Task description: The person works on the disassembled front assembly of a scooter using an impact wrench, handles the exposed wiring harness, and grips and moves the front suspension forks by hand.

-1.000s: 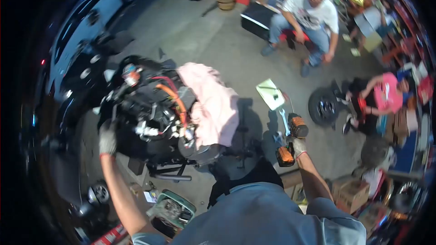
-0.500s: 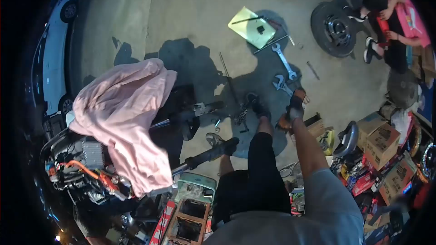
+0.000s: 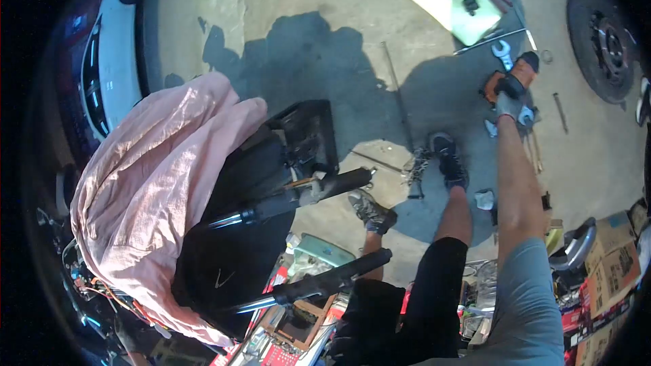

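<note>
One power tool (image 3: 523, 76): orange and black, gripped by the gloved right hand (image 3: 508, 106), with its body toward 1 o'clock from that hand and its base toward 11.
Left hand: outside the view; cannot tell its state.
Wrenches: two; the open-ended wrench (image 3: 503, 55) shows at both ends around tool and hand, the adjustable wrench (image 3: 491, 128) at 7 o'clock from the right hand.
Fork tubes (image 3: 308, 194): two, at 8 o'clock.
Pink cloth (image 3: 156, 183): one, between 8 and 9.
Yellow-green panel (image 3: 434, 1): one, at 11.
Wheel (image 3: 605, 47): one, at 2.
Changed: the tool now overlaps the open-ended wrench, earlier seen whole above it.
</note>
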The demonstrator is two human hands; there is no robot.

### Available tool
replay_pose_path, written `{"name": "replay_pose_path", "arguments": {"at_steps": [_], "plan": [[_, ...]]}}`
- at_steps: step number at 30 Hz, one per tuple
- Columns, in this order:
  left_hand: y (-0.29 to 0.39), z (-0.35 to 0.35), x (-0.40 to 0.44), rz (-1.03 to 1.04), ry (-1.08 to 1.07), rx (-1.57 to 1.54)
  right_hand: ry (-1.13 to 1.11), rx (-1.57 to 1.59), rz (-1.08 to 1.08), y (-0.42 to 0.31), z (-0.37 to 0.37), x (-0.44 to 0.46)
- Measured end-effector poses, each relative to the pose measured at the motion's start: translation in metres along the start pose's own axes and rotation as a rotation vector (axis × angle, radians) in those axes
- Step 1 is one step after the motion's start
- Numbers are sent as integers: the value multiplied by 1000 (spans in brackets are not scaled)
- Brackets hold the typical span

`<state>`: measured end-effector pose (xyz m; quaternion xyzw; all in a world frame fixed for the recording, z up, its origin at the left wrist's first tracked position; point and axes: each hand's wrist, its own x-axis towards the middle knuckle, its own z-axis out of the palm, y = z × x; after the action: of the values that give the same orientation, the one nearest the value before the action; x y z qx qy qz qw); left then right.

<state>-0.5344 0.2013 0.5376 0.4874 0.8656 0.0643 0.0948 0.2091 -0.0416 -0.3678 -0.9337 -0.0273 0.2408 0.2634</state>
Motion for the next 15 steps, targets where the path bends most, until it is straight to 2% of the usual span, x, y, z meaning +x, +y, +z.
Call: {"name": "replay_pose_path", "arguments": {"at_steps": [5, 9, 11, 15], "plan": [[5, -21, -1, -5, -2, 26, 46, -193, -208, 97, 50, -14], [5, -31, -4, 4, 3, 29, 31, -231, -175, 150, 79, 5], [-1, -37, -2, 17, 3, 26, 25, -240, -166, 135, 77, -10], [-13, -33, -1, 57, -20, -56, -120, -6, -37, 88, 25, -34]]}}
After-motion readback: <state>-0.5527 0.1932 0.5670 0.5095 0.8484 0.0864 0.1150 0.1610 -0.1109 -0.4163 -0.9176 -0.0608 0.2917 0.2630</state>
